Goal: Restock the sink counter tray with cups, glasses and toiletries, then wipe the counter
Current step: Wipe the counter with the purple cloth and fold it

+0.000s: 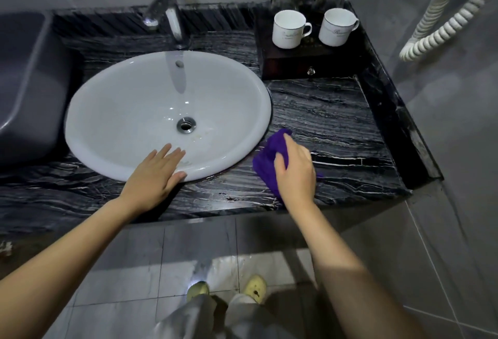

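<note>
Counter [331, 112] wiped by right hand [295, 171] gripping cloth [270, 160]

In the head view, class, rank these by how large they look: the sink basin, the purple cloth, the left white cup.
1. Sink basin, by far the largest.
2. Purple cloth, though the right hand covers part.
3. Left white cup, though it stands farther away.

The surface [323, 112] is black stone streaked with wavy white veins. The sink [113, 112] is plain white, the cloth [269, 160] deep purple. Two white cups [288, 30] carry faint grey script on a dark brown tray [296, 65]. Pale yellow shoes [254, 287] stand on grey floor tiles [121, 271].
</note>
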Demonstrator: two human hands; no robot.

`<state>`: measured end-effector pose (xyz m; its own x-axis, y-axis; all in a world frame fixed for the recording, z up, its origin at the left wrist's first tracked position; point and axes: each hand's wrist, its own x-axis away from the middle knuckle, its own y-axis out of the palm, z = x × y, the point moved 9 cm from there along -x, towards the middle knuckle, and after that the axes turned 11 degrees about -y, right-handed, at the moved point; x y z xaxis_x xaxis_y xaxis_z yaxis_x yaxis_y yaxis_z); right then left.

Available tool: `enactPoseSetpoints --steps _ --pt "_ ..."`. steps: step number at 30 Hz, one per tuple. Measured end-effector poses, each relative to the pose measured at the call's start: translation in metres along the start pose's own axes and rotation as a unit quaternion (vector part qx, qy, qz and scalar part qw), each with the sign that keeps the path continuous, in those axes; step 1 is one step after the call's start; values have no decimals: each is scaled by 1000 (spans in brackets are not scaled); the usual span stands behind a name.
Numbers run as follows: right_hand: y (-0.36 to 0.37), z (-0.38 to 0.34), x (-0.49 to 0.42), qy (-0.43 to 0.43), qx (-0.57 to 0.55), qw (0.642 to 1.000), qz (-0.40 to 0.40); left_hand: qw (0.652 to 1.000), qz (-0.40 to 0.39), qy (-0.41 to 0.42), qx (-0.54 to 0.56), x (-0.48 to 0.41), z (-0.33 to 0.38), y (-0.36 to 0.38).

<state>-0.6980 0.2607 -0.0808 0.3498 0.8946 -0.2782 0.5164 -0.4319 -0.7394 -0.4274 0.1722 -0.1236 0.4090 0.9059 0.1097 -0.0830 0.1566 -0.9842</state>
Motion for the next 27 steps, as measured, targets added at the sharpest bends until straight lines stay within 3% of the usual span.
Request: enactPoseSetpoints --steps 3,6,12,16,21,27 --pt "32 0 0 -23 38 994 -96 1000 4 2 3 1 1 -1" --pt "60 -16 17 -52 72 987 -136 1000 -5 0 18 1 -1 -1" --pt "101 -83 78 -88 99 989 -72 998 31 -27 40 35 -44 -14" --pt "145 -145 110 -126 79 984 -96 989 62 -123 57 81 -127 -16" --pt "180 -195 118 -104 85 986 -100 965 59 -247 61 132 -233 -15" --pt "210 -239 122 -113 110 983 -96 973 31 -225 27 144 -269 -3"
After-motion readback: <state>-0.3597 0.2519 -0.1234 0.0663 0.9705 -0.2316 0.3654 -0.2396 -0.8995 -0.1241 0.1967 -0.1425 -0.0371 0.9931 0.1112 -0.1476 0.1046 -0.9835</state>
